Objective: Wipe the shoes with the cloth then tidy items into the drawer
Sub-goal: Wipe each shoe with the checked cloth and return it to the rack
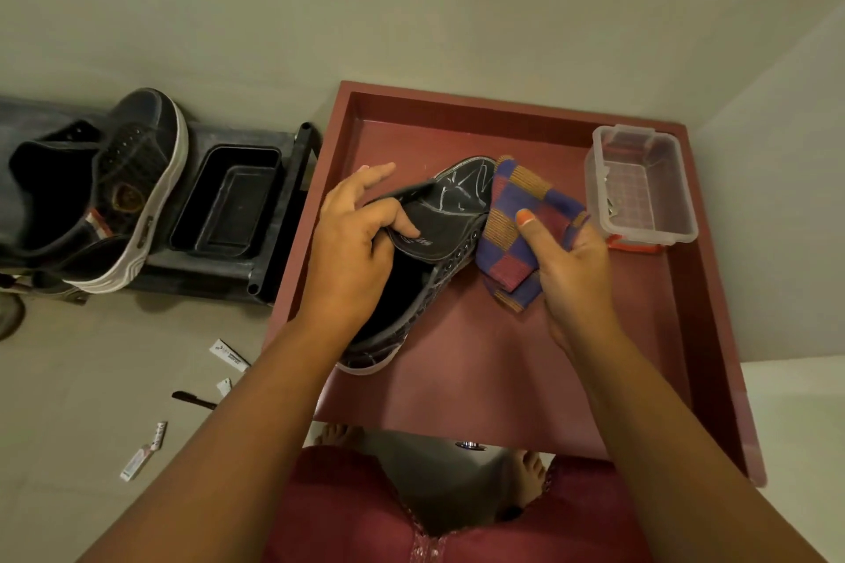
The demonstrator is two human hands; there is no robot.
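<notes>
Over the open red drawer (713, 334) you're holding one dark shoe (439, 224), your left hand (354, 247) curling its fingers and thumb round the tongue and collar, steadying it. The shoe's long axis is running from the heel near your left wrist up and away to the toe, tilted toward your right. Your right hand (571, 270) is pinching the folded checked cloth (516, 233), thumb on top, and that cloth is touching the shoe's right flank just beside the eyelets. So the surface to wipe is lying directly left of your cloth hand, and the right hand is clearly the nearer one for the stroke; I'd judge you're wanting to be sweeping along that long axis, heel to toe.

Counting now: two shoes in all, the second shoe (132, 197) sitting well apart on the dark rack (274, 283) to your left, beside one black tray (226, 201). One cloth. One clear plastic box (640, 187) is resting in the drawer's far right corner. Down on the floor by your left arm you're leaving three small tubes (141, 453) and one black pen (194, 400), all waiting for tidying.
</notes>
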